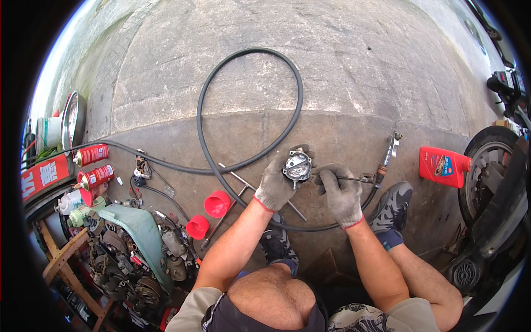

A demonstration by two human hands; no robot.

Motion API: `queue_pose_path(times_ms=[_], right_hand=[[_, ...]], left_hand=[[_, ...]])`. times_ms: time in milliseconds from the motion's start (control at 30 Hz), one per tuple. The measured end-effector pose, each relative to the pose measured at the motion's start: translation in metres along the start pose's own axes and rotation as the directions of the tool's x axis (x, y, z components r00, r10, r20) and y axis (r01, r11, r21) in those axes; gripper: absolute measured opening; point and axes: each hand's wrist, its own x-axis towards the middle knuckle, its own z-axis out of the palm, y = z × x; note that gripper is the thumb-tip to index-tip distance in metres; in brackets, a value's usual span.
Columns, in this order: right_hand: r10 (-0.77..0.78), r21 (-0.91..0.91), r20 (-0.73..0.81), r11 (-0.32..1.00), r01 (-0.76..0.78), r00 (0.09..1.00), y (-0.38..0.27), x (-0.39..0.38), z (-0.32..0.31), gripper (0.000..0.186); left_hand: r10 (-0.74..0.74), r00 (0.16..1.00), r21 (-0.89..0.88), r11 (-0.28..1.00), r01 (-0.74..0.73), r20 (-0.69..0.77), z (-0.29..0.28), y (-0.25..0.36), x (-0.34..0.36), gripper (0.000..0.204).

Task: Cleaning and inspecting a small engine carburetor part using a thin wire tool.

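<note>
My left hand (278,184), in a grey work glove with a red cuff, is closed around a round silver metal casting (297,166). Its hollow face, with a rib across the middle, is turned up towards me. To its right, my gloved right hand (341,195) pinches a thin dark rod (349,178). The rod's left end comes close to the casting's edge; whether they touch I cannot tell. A small metal piece (366,177) shows at the rod's right end, beside the air blow gun (390,156) lying on the ground.
A black hose (301,88) loops ahead. Beside my left arm lie a T-handle wrench (243,188) and red cups (217,204). Left are spray cans (99,176) and a pale green bin (135,224) near heaped metal parts. Right stand a red oil bottle (442,166) and a wheel (492,166).
</note>
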Motion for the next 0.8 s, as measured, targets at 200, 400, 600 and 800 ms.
queue_pose_path(times_ms=[200,400,600,800], right_hand=[[-0.082,-0.05,-0.007,0.995,0.081,0.997,0.0062,0.0009,0.0016,0.01],[-0.006,-0.039,-0.004,0.999,0.006,1.0,0.001,0.0004,0.0027,0.011],[-0.029,-0.054,0.0,0.998,0.029,1.0,0.0086,0.0012,0.0022,0.011],[-0.081,-0.09,0.007,0.993,0.081,0.997,0.0104,0.0018,0.0024,0.01]], left_hand=[[-0.016,1.0,-0.025,1.0,0.016,-0.006,-0.0065,-0.0019,0.0008,0.058],[-0.021,1.0,-0.025,0.999,0.021,0.004,-0.007,-0.0011,0.0007,0.059],[-0.035,0.999,-0.014,0.999,0.035,0.008,-0.0089,-0.0013,0.0003,0.067],[-0.05,0.999,-0.069,0.996,0.048,-0.016,-0.0023,-0.001,-0.0019,0.073]])
